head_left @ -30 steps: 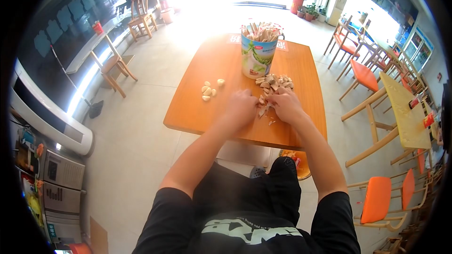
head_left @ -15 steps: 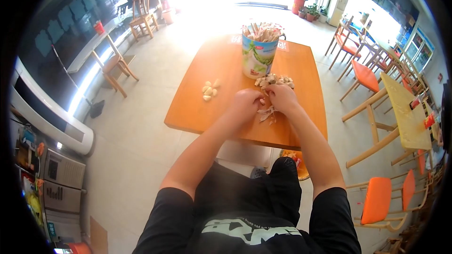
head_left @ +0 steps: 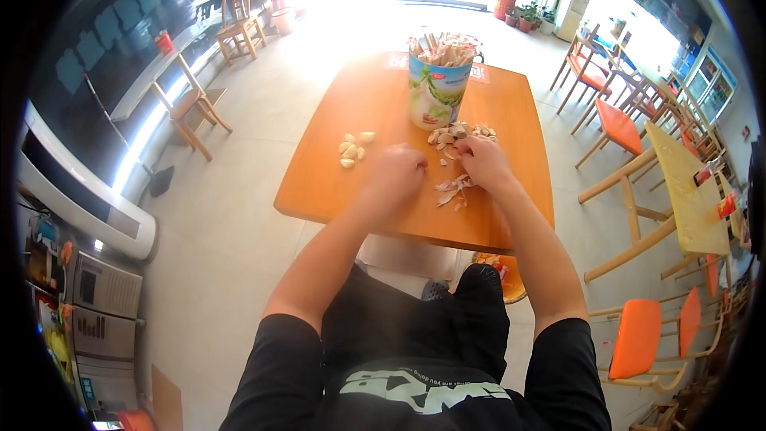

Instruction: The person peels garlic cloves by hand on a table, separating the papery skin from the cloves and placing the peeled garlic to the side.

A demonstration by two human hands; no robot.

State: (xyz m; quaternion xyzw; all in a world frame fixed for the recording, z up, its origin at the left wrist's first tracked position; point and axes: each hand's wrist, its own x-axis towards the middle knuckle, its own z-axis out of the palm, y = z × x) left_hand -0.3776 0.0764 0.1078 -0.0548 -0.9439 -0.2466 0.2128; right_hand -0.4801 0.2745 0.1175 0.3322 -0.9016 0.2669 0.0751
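Observation:
On the orange wooden table (head_left: 335, 191), several peeled garlic cloves (head_left: 349, 156) lie at the left. My left hand (head_left: 401, 168) is closed, just right of these cloves; what it holds, if anything, is hidden. My right hand (head_left: 482, 161) has its fingers pressed together at the near edge of a pile of unpeeled garlic (head_left: 447, 134); anything between them is too small to name. Loose garlic skins (head_left: 452, 191) lie between and below the hands. Behind the pile stands a tall printed bucket (head_left: 436, 96) full of wrapped sticks.
Below the table's front edge is an orange basin (head_left: 511, 278) holding scraps. Chairs with orange seats (head_left: 618, 126) and a yellow-topped table (head_left: 678, 183) stand at the right. A wooden chair (head_left: 187, 105) and a white counter (head_left: 148, 84) are at the left.
My left hand has moved left, away from my right hand and toward the peeled cloves. My right hand has shifted slightly to the right, still beside the pile.

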